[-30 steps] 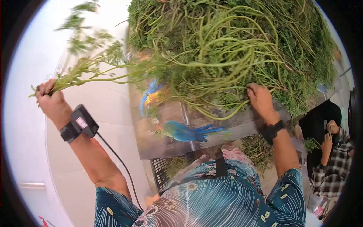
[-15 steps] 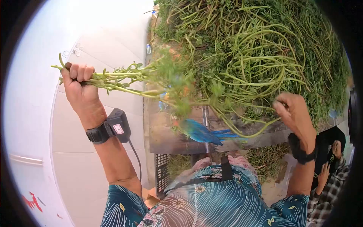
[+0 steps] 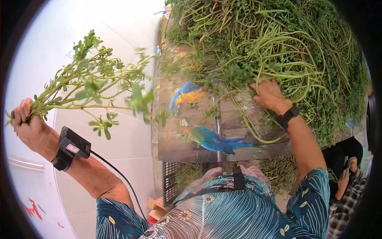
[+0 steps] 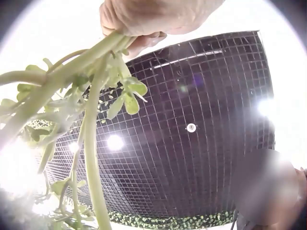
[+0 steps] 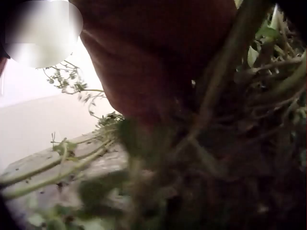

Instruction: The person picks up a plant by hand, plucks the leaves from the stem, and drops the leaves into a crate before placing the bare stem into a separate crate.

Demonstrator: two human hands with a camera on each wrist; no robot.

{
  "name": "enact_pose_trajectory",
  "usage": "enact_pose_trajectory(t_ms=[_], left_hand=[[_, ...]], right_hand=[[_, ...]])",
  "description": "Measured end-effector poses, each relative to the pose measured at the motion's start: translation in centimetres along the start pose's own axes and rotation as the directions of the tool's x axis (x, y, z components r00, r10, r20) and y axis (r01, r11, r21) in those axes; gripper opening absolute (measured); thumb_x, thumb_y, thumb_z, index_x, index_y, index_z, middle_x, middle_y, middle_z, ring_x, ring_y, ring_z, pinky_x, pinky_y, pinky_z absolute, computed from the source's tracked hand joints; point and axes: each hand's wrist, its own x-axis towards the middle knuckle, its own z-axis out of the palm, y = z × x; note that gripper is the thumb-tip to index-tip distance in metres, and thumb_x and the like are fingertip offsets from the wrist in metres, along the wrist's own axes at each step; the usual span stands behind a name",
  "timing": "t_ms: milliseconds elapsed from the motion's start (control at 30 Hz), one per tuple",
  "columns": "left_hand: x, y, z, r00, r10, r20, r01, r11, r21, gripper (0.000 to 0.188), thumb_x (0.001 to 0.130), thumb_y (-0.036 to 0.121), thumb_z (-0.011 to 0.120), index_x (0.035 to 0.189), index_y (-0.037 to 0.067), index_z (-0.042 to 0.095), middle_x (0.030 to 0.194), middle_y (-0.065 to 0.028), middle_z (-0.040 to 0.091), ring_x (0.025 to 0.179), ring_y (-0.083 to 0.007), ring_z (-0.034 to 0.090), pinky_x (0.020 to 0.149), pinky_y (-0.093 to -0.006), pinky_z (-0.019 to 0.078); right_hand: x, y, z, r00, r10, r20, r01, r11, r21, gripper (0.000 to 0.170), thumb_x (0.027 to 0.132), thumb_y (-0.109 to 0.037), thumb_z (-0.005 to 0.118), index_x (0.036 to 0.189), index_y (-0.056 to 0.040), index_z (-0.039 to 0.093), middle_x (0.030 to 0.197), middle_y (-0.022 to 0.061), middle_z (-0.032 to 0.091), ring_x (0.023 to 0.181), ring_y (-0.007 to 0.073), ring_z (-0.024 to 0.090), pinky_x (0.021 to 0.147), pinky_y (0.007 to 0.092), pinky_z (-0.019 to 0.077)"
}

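Observation:
At the far left of the head view, the left hand (image 3: 30, 121) grips a bunch of leafy green stems (image 3: 83, 79) by its cut ends, the leafy part spreading up and right. The left wrist view shows that hand (image 4: 158, 17) closed round thick stems (image 4: 91, 139). The right hand (image 3: 270, 95) reaches into the near edge of a large heap of greens (image 3: 278, 51), its fingertips partly hidden among stems. Dark and blurred in the right wrist view, the right hand (image 5: 153, 57) is against stems and leaves; what it holds cannot be made out.
The table (image 3: 179, 149) carries printed parrot pictures. Below its near edge are a black crate (image 3: 170, 179), more greens (image 3: 274, 171) and a cardboard box (image 3: 157, 207). Another person (image 3: 350, 191) sits at the lower right. A cable runs from the left wrist camera.
The left hand has swung outward and down to the left with its bunch, now lifted off the table. The right hand has moved left into the heap, leaving the long curved stem it was near.

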Motion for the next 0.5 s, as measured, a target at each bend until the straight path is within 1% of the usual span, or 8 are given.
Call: enact_pose_trajectory(t_ms=[33,133,233,267,300,367,467,500], left_hand=[[0.6,0.7,-0.6,0.997,-0.076,-0.027,0.067,0.968,-0.242,0.019,0.075,-0.001,0.045,0.062,0.005,0.033,0.067,0.0004,0.028,0.063,-0.0116,0.030,0.061,-0.0237,0.0281],[1.3,1.9,-0.1,0.981,-0.166,0.099,0.193,0.812,-0.551,0.024,0.079,0.001,0.041,0.060,0.008,0.029,0.062,0.0004,0.023,0.058,-0.0126,0.026,0.057,-0.0262,0.0254],[1.1,0.4,3.8,0.942,-0.200,0.268,0.328,0.705,-0.628,0.029,0.083,0.003,0.037,0.058,0.012,0.024,0.057,0.0005,0.019,0.053,-0.0136,0.022,0.052,-0.0288,0.0228],[0.8,-0.2,5.5,0.931,-0.170,0.322,0.324,0.790,-0.520,0.028,0.083,0.003,0.038,0.059,0.011,0.024,0.058,0.0002,0.018,0.053,-0.0134,0.022,0.052,-0.0290,0.0230],[0.8,-0.6,7.0,0.924,-0.160,0.347,0.354,0.701,-0.618,0.028,0.082,0.001,0.038,0.060,0.011,0.025,0.058,0.0000,0.018,0.054,-0.0133,0.022,0.052,-0.0292,0.0227],[1.8,-0.9,9.1,0.920,-0.069,0.387,0.320,0.701,-0.637,0.029,0.083,0.002,0.040,0.061,0.011,0.024,0.059,0.0002,0.018,0.054,-0.0133,0.022,0.051,-0.0293,0.0221],[0.7,1.1,15.0,0.990,0.122,-0.069,-0.129,0.985,-0.115,0.026,0.079,0.000,0.039,0.062,0.012,0.023,0.063,-0.0010,0.016,0.057,-0.0141,0.020,0.054,-0.0302,0.0200],[-0.1,1.5,15.8,0.988,0.156,-0.006,-0.155,0.985,0.071,0.026,0.080,0.001,0.039,0.062,0.012,0.023,0.063,-0.0010,0.016,0.057,-0.0143,0.020,0.054,-0.0302,0.0202]], right_hand=[[0.8,0.9,0.3,1.000,-0.003,-0.015,0.002,0.999,-0.032,0.042,0.073,-0.018,0.062,0.114,-0.0116,0.057,0.127,0.0121,0.046,0.120,0.0310,0.038,0.099,0.0496,0.0310],[1.6,2.8,1.4,0.991,-0.040,-0.129,0.030,0.996,-0.084,0.039,0.075,-0.019,0.059,0.113,-0.0120,0.058,0.125,0.0107,0.049,0.117,0.0331,0.041,0.097,0.0485,0.0345],[1.7,2.7,1.3,0.998,-0.020,-0.051,0.020,1.000,-0.003,0.037,0.075,-0.016,0.060,0.111,-0.0105,0.059,0.126,0.0111,0.048,0.119,0.0340,0.038,0.098,0.0504,0.0329],[1.5,2.6,1.0,0.998,-0.040,-0.055,0.042,0.998,0.042,0.037,0.075,-0.015,0.061,0.111,-0.0095,0.059,0.126,0.0118,0.048,0.120,0.0343,0.038,0.099,0.0503,0.0325],[0.9,2.4,0.9,0.996,-0.061,-0.058,0.066,0.994,0.086,0.037,0.075,-0.013,0.061,0.112,-0.0086,0.059,0.126,0.0125,0.048,0.121,0.0347,0.037,0.099,0.0503,0.0321],[-0.3,1.8,0.8,0.987,-0.125,-0.096,0.137,0.983,0.126,0.037,0.074,-0.010,0.062,0.111,-0.0066,0.059,0.124,0.0141,0.050,0.122,0.0355,0.035,0.100,0.0499,0.0314],[-2.4,0.9,-0.3,0.950,-0.231,-0.213,0.262,0.956,0.130,0.033,0.074,-0.008,0.064,0.106,-0.0026,0.058,0.115,0.0177,0.055,0.120,0.0342,0.039,0.098,0.0434,0.0352],[-3.0,0.9,-0.7,0.933,-0.239,-0.268,0.293,0.938,0.183,0.033,0.074,-0.008,0.063,0.106,-0.0028,0.059,0.113,0.0170,0.056,0.115,0.0338,0.043,0.095,0.0425,0.0377]])
